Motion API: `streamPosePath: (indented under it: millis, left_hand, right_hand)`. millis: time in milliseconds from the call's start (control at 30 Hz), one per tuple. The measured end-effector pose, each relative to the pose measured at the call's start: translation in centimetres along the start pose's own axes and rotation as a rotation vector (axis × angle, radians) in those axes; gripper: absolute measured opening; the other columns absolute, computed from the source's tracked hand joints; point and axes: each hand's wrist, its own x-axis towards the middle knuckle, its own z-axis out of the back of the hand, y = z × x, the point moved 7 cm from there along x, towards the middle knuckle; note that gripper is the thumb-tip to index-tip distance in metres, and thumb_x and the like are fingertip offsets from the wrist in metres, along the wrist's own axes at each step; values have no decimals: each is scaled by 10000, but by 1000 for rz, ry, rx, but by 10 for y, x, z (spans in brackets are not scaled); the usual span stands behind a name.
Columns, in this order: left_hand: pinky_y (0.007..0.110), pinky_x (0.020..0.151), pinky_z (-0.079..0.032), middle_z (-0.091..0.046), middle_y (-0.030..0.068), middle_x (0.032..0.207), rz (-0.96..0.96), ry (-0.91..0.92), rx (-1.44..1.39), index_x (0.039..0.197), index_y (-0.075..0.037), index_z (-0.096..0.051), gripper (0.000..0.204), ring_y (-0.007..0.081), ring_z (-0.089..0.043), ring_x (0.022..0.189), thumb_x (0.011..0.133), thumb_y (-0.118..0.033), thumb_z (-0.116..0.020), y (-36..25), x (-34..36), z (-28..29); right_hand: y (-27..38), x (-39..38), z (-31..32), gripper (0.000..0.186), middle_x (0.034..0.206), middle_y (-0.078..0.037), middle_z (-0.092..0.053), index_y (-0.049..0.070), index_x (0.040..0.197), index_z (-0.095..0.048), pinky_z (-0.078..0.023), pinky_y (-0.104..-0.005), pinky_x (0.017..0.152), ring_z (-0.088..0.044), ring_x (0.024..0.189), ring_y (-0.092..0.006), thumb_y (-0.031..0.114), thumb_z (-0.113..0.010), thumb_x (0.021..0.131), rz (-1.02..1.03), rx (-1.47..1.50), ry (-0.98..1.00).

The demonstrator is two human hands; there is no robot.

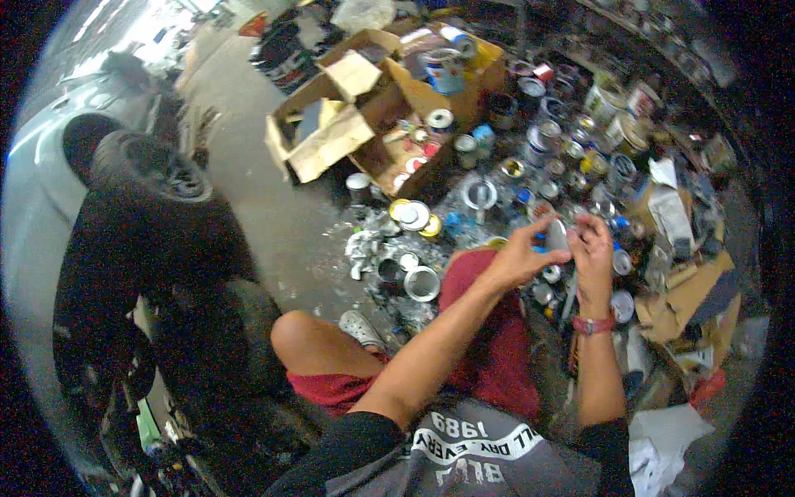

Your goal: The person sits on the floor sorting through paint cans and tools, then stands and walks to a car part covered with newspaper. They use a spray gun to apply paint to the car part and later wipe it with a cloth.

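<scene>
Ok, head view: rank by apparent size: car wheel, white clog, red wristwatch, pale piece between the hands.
1. Car wheel
2. White clog
3. Red wristwatch and pale piece: too alike to rank; the piece is blurred and partly covered by fingers.

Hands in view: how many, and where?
2. The left hand is right of picture centre, near the raised red-clad knee; the right hand is just right of it, beyond the red wristband. Dark edges could hide others.
</scene>
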Motion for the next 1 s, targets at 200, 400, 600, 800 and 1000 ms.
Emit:
streamPosePath:
  millis: [200,400,600,800,1000]
  left_hand:
    - [445,1220,-429,-518,213,1627,-348,-17,492,1618,-37,-462,1017,309,-502,1498,779,-287,-980,-27,-17,-1]
    - [435,1224,-428,-425,231,1687,91,71,56,1659,1,-365,1096,306,-489,1508,791,-269,-978,5,-1,-6]
    - [440,1217,-426,-485,198,1650,-203,-60,275,1639,5,-399,1046,337,-505,1493,799,-251,-966,-15,-14,-3]
    - [448,1182,-466,-495,230,1620,14,30,276,1614,1,-424,1007,358,-520,1474,799,-241,-963,-9,-4,-4]
    - [463,1190,-462,-509,268,1571,-241,-114,425,1629,-43,-411,1086,441,-494,1478,712,-142,-984,-28,-14,-8]
  right_hand:
    - [-1,15,-12,340,1122,-92,-790,62,1299,-622,-585,-324,929,-732,1035,-169,68,-765,991,-189,161,170]
    - [-5,2,-8,371,1075,-64,-766,62,1278,-629,-565,-306,865,-705,963,-124,51,-793,945,-151,73,62]
    - [-6,5,-8,382,1076,-60,-757,48,1302,-592,-569,-312,882,-705,975,-132,57,-772,965,-153,52,59]
    - [2,-4,-11,434,1083,-70,-762,71,1362,-543,-578,-292,831,-705,962,-133,83,-767,990,-161,132,39]
    - [-6,2,-4,476,1048,-74,-760,83,1405,-502,-569,-281,802,-704,953,-134,82,-755,1002,-149,111,30]
